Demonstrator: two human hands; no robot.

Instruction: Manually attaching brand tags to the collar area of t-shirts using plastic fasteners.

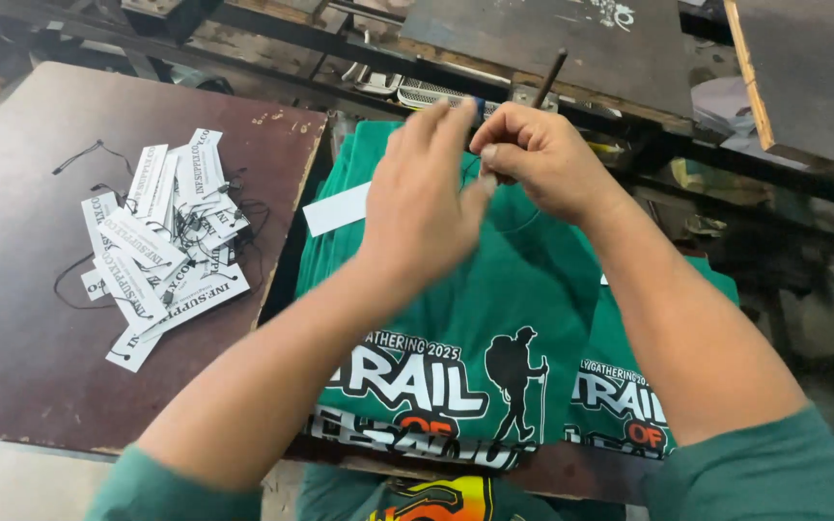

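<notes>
A stack of folded green T-shirts (494, 318) with a white and orange print and a hiker's silhouette lies in front of me. Both hands meet above the top shirt's collar. My left hand (424, 198) shows its back, fingers stretched up, thumb touching my right hand; its palm side is hidden. My right hand (538, 159) has its fingers curled in a pinch at the collar, and what it pinches is hidden. A white paper tag (338, 207) sticks out on the shirt just left of my left hand. A thin dark rod (549, 77) rises behind my right hand.
A loose pile of white printed tags with black strings (161, 241) lies on the brown board (31, 318) at the left. A second green shirt stack (629, 396) sits to the right. Dark boards and a metal frame (552, 39) stand behind.
</notes>
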